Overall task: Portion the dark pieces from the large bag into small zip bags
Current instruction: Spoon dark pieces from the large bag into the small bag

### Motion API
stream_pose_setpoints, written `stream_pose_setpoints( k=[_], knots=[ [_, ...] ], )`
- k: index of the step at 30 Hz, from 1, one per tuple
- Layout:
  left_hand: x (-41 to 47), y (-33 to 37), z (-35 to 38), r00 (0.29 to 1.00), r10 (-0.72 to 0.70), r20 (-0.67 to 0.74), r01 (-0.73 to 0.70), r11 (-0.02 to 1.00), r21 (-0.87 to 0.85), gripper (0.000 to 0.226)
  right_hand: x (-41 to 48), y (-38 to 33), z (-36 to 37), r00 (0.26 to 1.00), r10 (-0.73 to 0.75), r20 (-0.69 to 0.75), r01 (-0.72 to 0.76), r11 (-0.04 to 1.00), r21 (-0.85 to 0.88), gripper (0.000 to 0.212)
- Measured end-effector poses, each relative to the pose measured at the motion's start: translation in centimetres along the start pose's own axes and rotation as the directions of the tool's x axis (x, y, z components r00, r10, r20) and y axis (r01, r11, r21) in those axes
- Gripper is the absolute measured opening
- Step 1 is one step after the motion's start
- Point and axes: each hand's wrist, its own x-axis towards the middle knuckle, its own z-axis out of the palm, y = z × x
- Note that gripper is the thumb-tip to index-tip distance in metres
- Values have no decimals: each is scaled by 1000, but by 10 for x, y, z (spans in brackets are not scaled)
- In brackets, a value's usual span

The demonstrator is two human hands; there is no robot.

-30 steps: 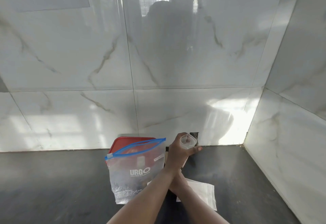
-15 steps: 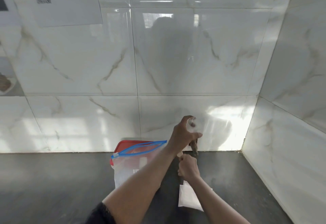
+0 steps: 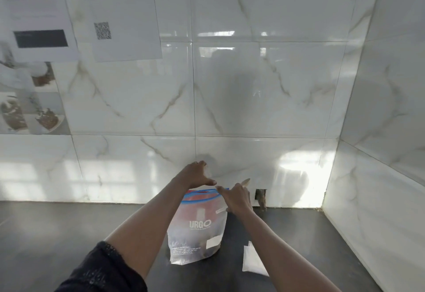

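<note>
The large clear bag (image 3: 197, 225), printed URGO and topped with a blue zip, stands upright on the dark counter with dark pieces at its bottom. My left hand (image 3: 194, 175) hovers just above the bag's mouth and holds a small clear cup (image 3: 208, 172). My right hand (image 3: 238, 198) is at the bag's upper right corner, its forefinger reaching to the zip edge. A pale wooden stick (image 3: 245, 181) pokes up out of that hand. Small white zip bags (image 3: 251, 260) lie flat on the counter, right of the large bag.
A red lid (image 3: 192, 194) shows behind the large bag's top. The tiled back wall (image 3: 253, 107) stands close behind, with a small dark hole (image 3: 261, 196) at its base. A side wall (image 3: 379, 176) closes the right. Papers (image 3: 124, 15) hang upper left.
The view tilted up and the counter dropped lower in frame. My left hand with the cup came down over the bag's mouth. My right hand rose from the small bags to the zip edge.
</note>
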Motion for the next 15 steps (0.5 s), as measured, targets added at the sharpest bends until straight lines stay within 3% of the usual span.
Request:
stream_pose_setpoints(
  k=[3,6,9,15],
  knots=[
    [-9,-11,-4,996,-29,82,30,999,-14,75,-7,-7,4,1000,15,24,-16,999,50,22],
    [-16,-16,-4,983,-38,182,24,997,80,72,-10,-8,4,1000,-3,8,2,998,68,5],
    [-16,-16,5,979,-22,203,-4,992,127,63,-10,-4,-1,999,6,-36,-5,999,44,20],
    [-6,11,14,989,78,128,-79,997,1,26,-4,3,-33,994,16,-104,-17,1000,-16,26]
  ],
)
